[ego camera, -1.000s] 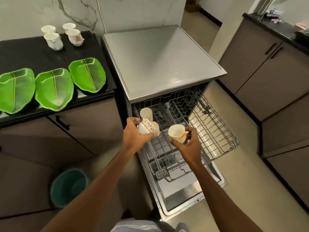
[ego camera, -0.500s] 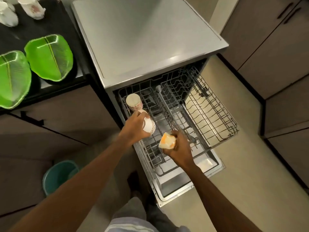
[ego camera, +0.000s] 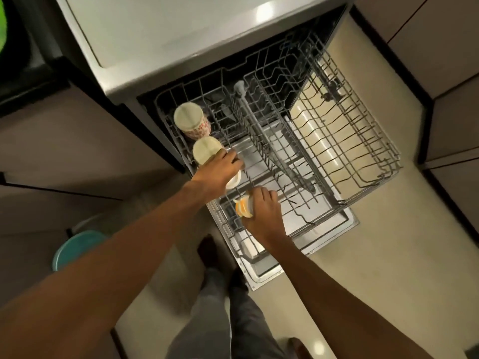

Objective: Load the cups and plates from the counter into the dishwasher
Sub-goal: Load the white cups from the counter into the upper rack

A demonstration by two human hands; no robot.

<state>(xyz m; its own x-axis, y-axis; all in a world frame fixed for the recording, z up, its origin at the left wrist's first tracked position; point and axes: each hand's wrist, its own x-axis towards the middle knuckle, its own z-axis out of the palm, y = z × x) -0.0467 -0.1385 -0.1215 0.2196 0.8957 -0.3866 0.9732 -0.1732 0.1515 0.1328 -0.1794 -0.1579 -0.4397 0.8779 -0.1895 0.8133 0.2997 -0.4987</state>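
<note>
Kitchen floor by dishwasher [ego camera: 181, 35], wire rack [ego camera: 370, 185] pulled out | patterned cup [ego camera: 190, 121] upturned at rack's back-left corner, plain cup [ego camera: 206, 151] upturned just in front, touching left grip [ego camera: 217, 174] | left grip clenched round white cup [ego camera: 234, 181] at rack's left edge | right grip [ego camera: 264, 213] grasping orange cup [ego camera: 243, 208] over rack's front-left corner | teal bucket [ego camera: 75, 247] on floor

A smooth beige floor [ego camera: 388, 255] is seen, with a bright glint [ego camera: 317, 348] caught near the bottom edge. Grey-brown cabinet fronts [ego camera: 77, 141] are set along the left under a black desk [ego camera: 26, 81], and more cabinets [ego camera: 435, 29] along the right, edged by a dark plinth [ego camera: 404, 79]. A teal bucket [ego camera: 75, 248] is stood on the floor beside the left cabinets
</note>
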